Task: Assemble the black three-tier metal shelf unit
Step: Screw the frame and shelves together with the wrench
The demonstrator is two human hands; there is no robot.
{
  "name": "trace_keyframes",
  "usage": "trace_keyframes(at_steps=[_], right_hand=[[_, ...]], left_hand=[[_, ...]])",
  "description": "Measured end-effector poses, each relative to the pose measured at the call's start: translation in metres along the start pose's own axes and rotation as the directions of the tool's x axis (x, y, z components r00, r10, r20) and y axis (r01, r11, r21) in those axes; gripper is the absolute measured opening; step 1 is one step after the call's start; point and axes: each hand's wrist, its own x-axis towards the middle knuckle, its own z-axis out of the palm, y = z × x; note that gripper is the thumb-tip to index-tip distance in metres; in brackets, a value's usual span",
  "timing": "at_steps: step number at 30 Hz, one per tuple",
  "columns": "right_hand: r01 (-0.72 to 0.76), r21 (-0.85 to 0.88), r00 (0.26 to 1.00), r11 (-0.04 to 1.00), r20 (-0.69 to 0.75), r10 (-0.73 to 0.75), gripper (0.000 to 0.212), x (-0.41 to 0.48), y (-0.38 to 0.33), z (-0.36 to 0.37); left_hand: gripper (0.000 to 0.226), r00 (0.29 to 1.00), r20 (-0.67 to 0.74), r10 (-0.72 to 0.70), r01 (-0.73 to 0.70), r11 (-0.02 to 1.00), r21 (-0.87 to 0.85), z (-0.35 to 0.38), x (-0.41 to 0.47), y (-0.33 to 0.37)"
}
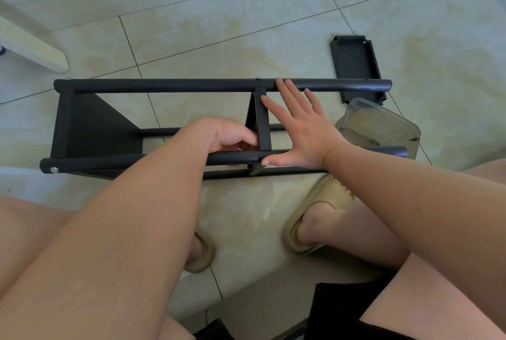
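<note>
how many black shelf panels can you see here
3: left end panel fitted between the poles, middle panel also fitted, loose panel lying on the floor at far right. More could be out of frame.

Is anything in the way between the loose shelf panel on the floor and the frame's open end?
Yes. A clear plastic container sits between the free ends of the far pole and near pole, right where the loose shelf panel would likely fit. The far pole also crosses over that panel's near end.
</note>
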Motion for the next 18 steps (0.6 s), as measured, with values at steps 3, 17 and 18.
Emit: trace_keyframes(at_steps=[3,17,18], right_hand=[[0.001,0.003,1.000,1.000,-0.002,-0.001,0.120,0.0000,-0.0003,0.0007],[0.001,0.003,1.000,1.000,-0.006,-0.001,0.120,0.0001,-0.0003,0.0002],[0.001,0.005,1.000,1.000,-0.006,-0.001,0.120,0.0000,-0.0004,0.0001]], left_hand=[[0.017,1.000,-0.006,0.001,-0.001,0.999,0.043,-0.0006,0.0002,-0.0002],[0.016,1.000,0.008,-0.015,0.015,1.000,0.004,-0.0008,-0.0006,0.0000],[0.015,1.000,0.004,-0.020,0.020,0.999,0.026,-0.0005,-0.0006,0.0001]])
